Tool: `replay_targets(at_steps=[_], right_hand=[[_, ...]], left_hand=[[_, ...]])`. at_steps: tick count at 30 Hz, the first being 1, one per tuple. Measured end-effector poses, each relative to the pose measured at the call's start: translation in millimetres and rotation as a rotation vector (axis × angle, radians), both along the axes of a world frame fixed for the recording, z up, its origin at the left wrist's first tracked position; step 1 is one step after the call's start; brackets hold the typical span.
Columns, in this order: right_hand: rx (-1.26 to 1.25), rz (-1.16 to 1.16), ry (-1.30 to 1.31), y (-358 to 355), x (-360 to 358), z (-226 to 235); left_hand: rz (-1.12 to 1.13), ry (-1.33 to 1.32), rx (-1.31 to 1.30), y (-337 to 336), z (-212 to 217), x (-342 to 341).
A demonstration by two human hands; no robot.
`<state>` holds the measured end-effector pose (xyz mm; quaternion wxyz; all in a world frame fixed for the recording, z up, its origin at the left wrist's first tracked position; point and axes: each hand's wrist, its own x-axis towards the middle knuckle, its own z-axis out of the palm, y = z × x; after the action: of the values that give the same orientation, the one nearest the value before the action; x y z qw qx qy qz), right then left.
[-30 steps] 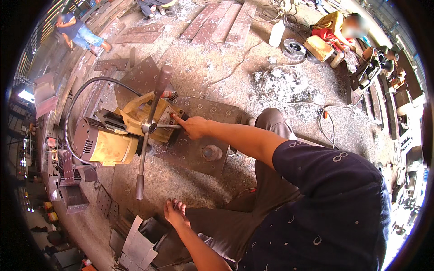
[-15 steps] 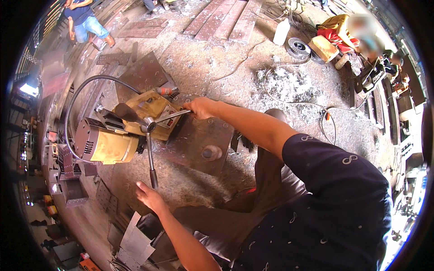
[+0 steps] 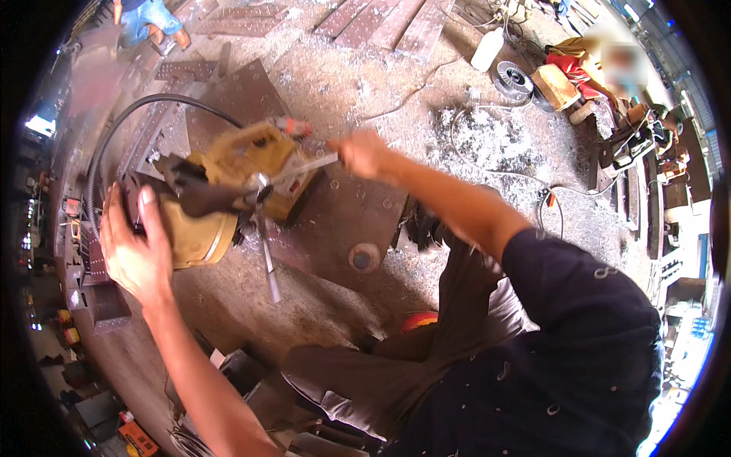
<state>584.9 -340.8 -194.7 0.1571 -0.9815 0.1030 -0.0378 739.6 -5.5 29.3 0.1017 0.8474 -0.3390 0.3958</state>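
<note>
A yellow magnetic drill (image 3: 209,234) stands on a flat steel plate (image 3: 327,228) with several round holes. My right hand (image 3: 364,154), slightly blurred, is closed at the outer end of one spoke of its feed handle (image 3: 304,165). Another spoke points down toward me, its grip free. My left hand (image 3: 137,247) lies against the dark end of the drill's motor with its fingers spread; its fingertips are partly behind the housing. From the motor a black flexible conduit (image 3: 122,122) arches over to the drill's yellow body.
Long steel plates (image 3: 381,23) lie at the back. Metal shavings (image 3: 487,141) and a cable cover the floor to the right. A white jug (image 3: 487,49) and a wire spool (image 3: 512,80) stand near a crouching person (image 3: 575,61). Another person (image 3: 148,19) is at the far left.
My left hand has moved up and left from beside the lower spoke to the motor housing. My right hand has shifted slightly right and up with the spoke. The view has tilted somewhat.
</note>
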Motion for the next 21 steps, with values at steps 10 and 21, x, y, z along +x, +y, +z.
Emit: replay_targets(at_steps=[10,21], right_hand=[[-0.001,-0.105,0.121,16,-11,28],[-0.401,-0.026,0.053,-89,35,75]], left_hand=[[0.101,0.167,0.017,-29,13,31],[0.249,0.267,0.177,-85,24,-27]])
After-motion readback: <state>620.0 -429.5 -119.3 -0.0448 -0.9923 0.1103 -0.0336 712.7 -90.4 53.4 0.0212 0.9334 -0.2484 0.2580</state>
